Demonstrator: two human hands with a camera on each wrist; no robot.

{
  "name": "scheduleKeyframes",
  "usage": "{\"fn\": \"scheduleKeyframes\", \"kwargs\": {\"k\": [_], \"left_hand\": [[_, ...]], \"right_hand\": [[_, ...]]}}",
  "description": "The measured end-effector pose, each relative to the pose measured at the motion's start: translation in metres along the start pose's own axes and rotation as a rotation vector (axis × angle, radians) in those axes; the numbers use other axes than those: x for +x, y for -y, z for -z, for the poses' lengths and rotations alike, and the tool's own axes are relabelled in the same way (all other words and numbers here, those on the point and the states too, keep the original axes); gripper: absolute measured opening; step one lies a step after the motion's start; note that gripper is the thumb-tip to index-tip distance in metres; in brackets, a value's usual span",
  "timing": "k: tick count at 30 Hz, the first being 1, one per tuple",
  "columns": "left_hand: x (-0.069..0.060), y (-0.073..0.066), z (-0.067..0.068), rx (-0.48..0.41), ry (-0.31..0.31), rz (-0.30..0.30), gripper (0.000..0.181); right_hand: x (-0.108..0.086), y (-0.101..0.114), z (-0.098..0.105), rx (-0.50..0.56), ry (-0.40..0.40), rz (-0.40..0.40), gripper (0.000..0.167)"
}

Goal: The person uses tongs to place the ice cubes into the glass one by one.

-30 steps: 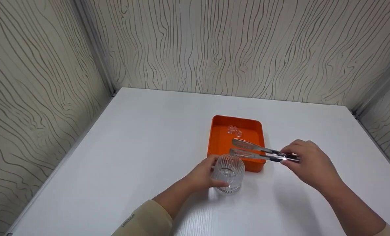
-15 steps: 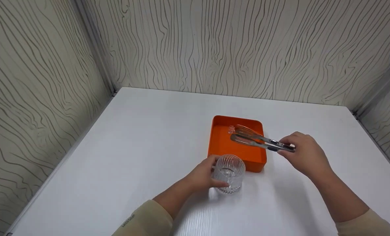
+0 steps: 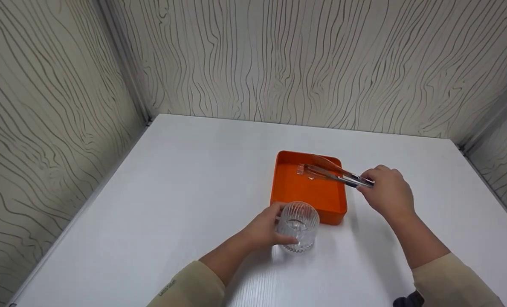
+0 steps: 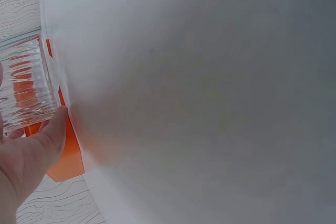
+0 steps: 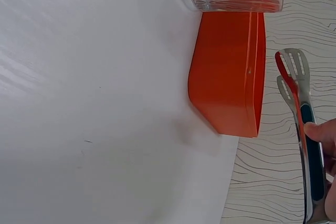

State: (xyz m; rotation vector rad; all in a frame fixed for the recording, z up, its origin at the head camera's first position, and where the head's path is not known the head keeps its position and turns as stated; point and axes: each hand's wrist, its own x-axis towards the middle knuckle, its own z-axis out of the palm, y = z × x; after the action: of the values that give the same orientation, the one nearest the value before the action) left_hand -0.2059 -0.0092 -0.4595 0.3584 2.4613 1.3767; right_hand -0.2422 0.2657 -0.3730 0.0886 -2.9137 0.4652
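Clear pieces point(image 3: 300, 169), small: inside the orange tray point(image 3: 304, 194), towards its far edge and far left corner; the tongs partly cover the group, so the count cannot be told.

Tongs point(image 5: 314, 166), metal with dark grips: held in the right hand point(image 3: 387, 191), thumb and fingers closed on the handle. The tips stand apart over the far part of the tray; no piece shows plainly between them.

Glass point(image 3: 303, 221), ribbed, clear: upright on the white table point(image 3: 193, 179), just beside the tray's near edge; contact cannot be told. The left hand point(image 3: 262, 228) is curled round it, thumb across the near side.

Hazards, by judgement: smooth pieces could slip from a loose or off-centre pinch; tips lowered askew could push pieces into the far left corner; a tray nudged by the tongs could slide or knock the glass; a slack left grip could let the glass shift.

Position: the pieces lie to the left of the right hand, beyond the tray's right edge from it, just by the tong tips; from the left hand, they lie past the glass, towards the table's far edge.
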Motion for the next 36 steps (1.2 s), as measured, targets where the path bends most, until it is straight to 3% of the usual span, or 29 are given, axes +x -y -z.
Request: {"fn": "scheduleKeyframes", "kwargs": {"k": [4,10,26,36], "left_hand": [[-0.001,0.0,0.0,-0.002,-0.002,0.009,0.071],[-0.001,0.003,0.001,-0.024,0.001,-0.027,0.07],[-0.001,0.003,0.001,-0.028,0.007,-0.026,0.07],[-0.001,0.003,0.001,-0.027,0.013,-0.045,0.069]], "right_hand": [[0.004,-0.002,-0.009,-0.031,0.002,-0.029,0.018],[0.009,-0.003,-0.019,-0.085,-0.013,-0.024,0.017],[0.019,0.008,-0.036,-0.175,0.055,-0.075,0.02],[0.021,0.01,-0.041,-0.195,0.018,-0.035,0.017]]}}
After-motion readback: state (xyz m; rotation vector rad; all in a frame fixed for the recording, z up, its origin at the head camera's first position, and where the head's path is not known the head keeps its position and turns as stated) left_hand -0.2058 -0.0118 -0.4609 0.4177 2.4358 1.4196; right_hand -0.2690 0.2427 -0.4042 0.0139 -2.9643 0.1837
